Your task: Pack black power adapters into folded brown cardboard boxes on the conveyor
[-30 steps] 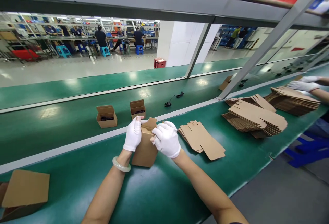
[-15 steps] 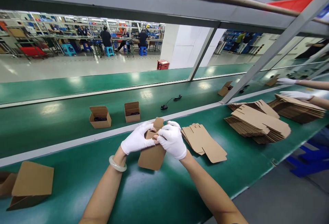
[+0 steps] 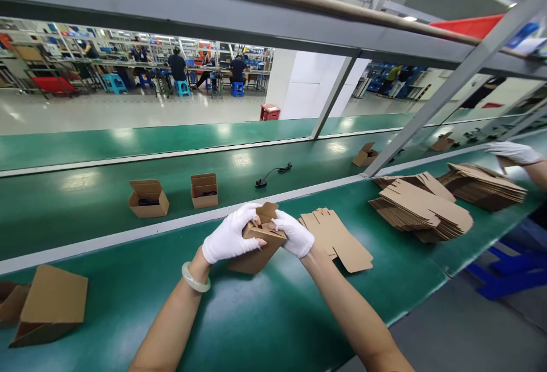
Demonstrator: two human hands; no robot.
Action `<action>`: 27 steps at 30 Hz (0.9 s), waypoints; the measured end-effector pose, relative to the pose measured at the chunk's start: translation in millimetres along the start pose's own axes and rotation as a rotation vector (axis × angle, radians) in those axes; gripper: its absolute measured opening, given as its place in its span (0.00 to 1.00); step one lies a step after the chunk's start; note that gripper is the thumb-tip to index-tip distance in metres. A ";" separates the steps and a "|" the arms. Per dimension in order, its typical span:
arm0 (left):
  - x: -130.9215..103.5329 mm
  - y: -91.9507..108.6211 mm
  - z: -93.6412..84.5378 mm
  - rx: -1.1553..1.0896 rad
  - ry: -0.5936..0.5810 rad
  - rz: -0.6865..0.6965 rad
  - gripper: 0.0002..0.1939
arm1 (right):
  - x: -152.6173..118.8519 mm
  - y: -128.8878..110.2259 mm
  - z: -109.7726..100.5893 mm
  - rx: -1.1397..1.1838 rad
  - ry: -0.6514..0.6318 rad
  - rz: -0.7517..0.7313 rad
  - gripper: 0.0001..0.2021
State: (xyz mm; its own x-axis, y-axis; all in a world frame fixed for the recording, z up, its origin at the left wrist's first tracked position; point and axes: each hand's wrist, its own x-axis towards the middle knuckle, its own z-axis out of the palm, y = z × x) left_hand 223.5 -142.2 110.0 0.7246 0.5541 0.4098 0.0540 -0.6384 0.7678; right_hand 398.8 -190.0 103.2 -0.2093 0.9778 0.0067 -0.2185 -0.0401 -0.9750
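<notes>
A small brown cardboard box [image 3: 260, 246], partly folded with flaps standing up, is held between both hands above the green bench. My left hand [image 3: 233, 235], in a white glove, grips its left side, thumb across the front. On the right side my right hand [image 3: 294, 234], also gloved, has its fingers closed at the upper edge and flap. Some fingertips are hidden behind the cardboard. Just right of my right hand lies a short pile of flat box blanks [image 3: 337, 238].
Two open boxes with dark cables, a left one [image 3: 149, 200] and a right one [image 3: 204, 191], stand on the conveyor beside a black adapter [image 3: 261, 183]. Folded boxes [image 3: 55, 298] lie at left. Stacked blanks [image 3: 423, 212] and a co-worker's gloved hand [image 3: 515, 152] are at right. A slanted post [image 3: 431, 98] rises ahead.
The box in my hands has been tilted and its walls stand more squarely. My right hand has shifted to its right edge. The boxes and adapter on the conveyor appear farther left.
</notes>
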 end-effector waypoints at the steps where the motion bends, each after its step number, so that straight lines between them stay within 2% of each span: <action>1: -0.6 -0.3 -0.1 -0.027 0.010 0.003 0.17 | 0.9 -1.1 -0.8 -0.011 -0.027 0.004 0.22; 6: -3.7 -2.9 -2.2 -0.121 0.039 -0.022 0.20 | 5.1 -19.0 -9.8 -0.161 -0.210 0.030 0.28; 11: -4.8 1.9 -3.8 -0.101 -0.010 -0.026 0.18 | 11.3 -34.6 -8.8 -0.466 -0.347 0.096 0.22; 14: -4.3 8.1 -3.5 -0.085 -0.017 -0.051 0.17 | 14.3 -38.2 -4.0 -0.580 -0.338 0.126 0.18; 17: -2.6 8.5 -4.6 -0.127 0.021 -0.091 0.16 | 14.7 -36.6 -4.8 -0.655 -0.244 0.096 0.15; 19: -0.3 -0.1 -7.2 -0.184 0.149 -0.143 0.15 | 12.8 -30.5 -8.1 -0.621 -0.102 -0.008 0.16; 21: 2.5 -17.2 -10.4 -0.275 0.433 -0.261 0.15 | 8.6 -18.9 -9.4 -0.618 0.109 -0.136 0.17; 23: 5.4 -39.3 -11.1 -0.401 0.727 -0.420 0.16 | 3.2 -2.4 -4.4 -0.789 0.255 -0.249 0.16; 25: 7.9 -59.7 -6.3 -0.501 0.866 -0.529 0.18 | -0.4 16.6 7.4 -1.096 0.214 -0.369 0.11; 27: 9.7 -72.9 4.7 -0.561 0.829 -0.566 0.18 | 1.1 33.6 21.9 -1.367 0.132 -0.447 0.10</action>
State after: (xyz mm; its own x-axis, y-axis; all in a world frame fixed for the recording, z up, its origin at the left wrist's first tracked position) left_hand 229.9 -92.8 55.6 0.0079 0.9996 -0.0256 -0.2365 0.0267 0.9713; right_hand 370.3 -194.8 75.3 -0.2641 0.8701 0.4162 0.8407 0.4192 -0.3428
